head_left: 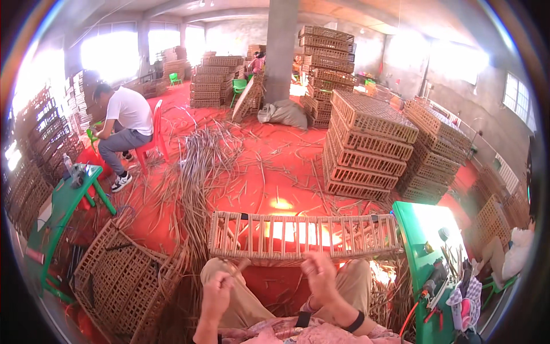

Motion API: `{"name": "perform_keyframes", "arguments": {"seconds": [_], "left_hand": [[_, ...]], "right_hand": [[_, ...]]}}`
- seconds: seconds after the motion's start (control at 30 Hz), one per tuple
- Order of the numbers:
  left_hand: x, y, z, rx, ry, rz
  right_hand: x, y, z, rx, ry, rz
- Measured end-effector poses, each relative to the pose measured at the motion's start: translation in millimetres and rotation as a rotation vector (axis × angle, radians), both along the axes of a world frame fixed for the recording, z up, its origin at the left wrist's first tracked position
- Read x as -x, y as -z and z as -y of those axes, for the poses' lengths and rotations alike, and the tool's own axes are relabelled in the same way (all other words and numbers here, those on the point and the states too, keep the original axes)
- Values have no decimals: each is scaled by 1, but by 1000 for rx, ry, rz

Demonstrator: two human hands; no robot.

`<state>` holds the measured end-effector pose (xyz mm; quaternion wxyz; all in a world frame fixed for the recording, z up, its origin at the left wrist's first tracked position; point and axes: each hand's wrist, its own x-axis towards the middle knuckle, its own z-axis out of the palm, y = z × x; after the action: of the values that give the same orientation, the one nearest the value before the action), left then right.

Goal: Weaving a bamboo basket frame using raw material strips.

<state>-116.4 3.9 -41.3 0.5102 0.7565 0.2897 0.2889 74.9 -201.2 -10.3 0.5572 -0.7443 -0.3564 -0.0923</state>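
Woven frame (306,253) before knees (358,274); left hand (217,288), right hand (321,277) nearby.

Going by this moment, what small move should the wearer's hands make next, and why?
Probably raise the left hand to the slatted woven frame: it sits short of the lower edge, while the right hand appears right at it.
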Motion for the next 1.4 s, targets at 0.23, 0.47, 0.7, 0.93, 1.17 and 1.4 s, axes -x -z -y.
{"name": "perform_keyframes", "arguments": {"seconds": [0.23,0.47,0.7,0.93,1.17,1.4], "left_hand": [[-15,-25,-34,-45,-71,143],[-9,-1,-4,-1,-5,116],[11,-1,9,92,-27,40],[17,15,-13,-10,-69,-20],[17,11,-30,39,-134,-59],[39,21,-26,161,-185,-105]], "right_hand": [[-107,3,40,259,355,459],[-130,20,27,425,400,591],[-140,21,30,431,387,618],[-146,24,24,494,416,694],[-165,25,20,457,405,671],[-163,36,22,489,404,641]]}}
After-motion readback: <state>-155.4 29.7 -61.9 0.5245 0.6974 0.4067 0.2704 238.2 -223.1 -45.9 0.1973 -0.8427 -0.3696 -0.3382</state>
